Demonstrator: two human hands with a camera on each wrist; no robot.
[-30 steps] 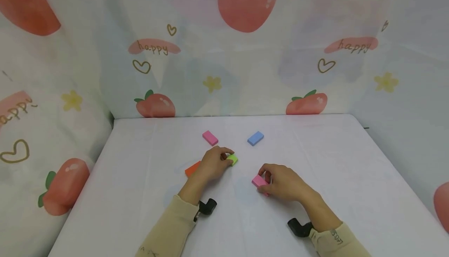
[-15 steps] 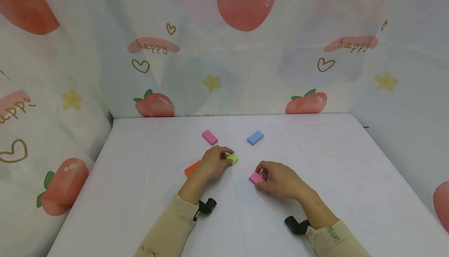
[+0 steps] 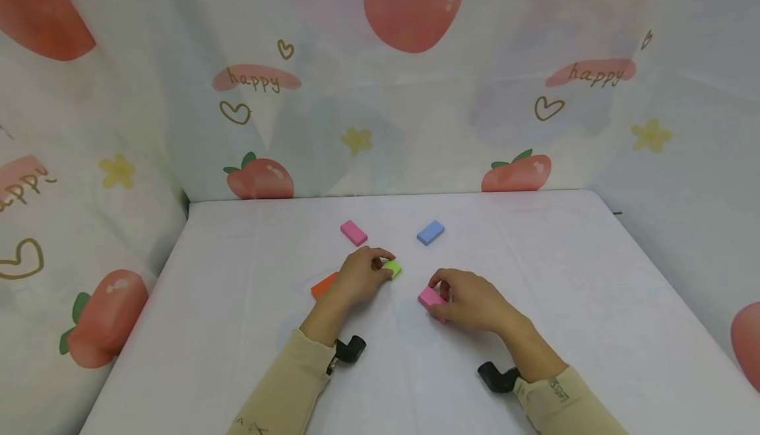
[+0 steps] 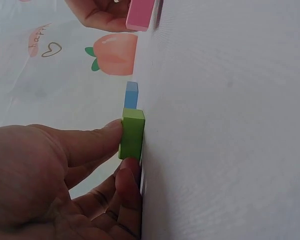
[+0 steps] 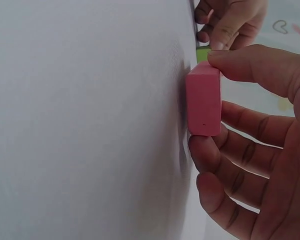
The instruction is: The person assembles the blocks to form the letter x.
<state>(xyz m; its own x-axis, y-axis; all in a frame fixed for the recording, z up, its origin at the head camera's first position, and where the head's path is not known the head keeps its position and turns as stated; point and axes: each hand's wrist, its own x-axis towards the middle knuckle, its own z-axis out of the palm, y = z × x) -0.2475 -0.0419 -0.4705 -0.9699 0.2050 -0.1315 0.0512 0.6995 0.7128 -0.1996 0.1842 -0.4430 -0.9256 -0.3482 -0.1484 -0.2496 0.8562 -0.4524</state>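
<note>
My left hand [image 3: 359, 276] pinches a small green block [image 4: 133, 132] between thumb and fingers, low at the white tabletop. To its right, my right hand [image 3: 472, 300] grips a pink block [image 5: 204, 100] by its two sides, thumb on one and fingers on the other. In the head view that pink block is partly covered by the fingers. An orange block [image 3: 323, 286] lies just left of the left hand, its right part hidden by the wrist. Beyond the hands lie a second pink block [image 3: 353, 232] and a blue block [image 3: 430, 232].
The white table [image 3: 534, 243] ends at a back wall cloth [image 3: 404, 125] printed with fruit and hearts. More printed cloth stands along the left and right sides. A black wrist camera mount [image 3: 499, 377] sticks out from the right sleeve, another [image 3: 350, 349] from the left.
My right hand has slid a little left and away from me with the pink block, closer to the green block. The left hand stays in place. The head view has shifted slightly.
</note>
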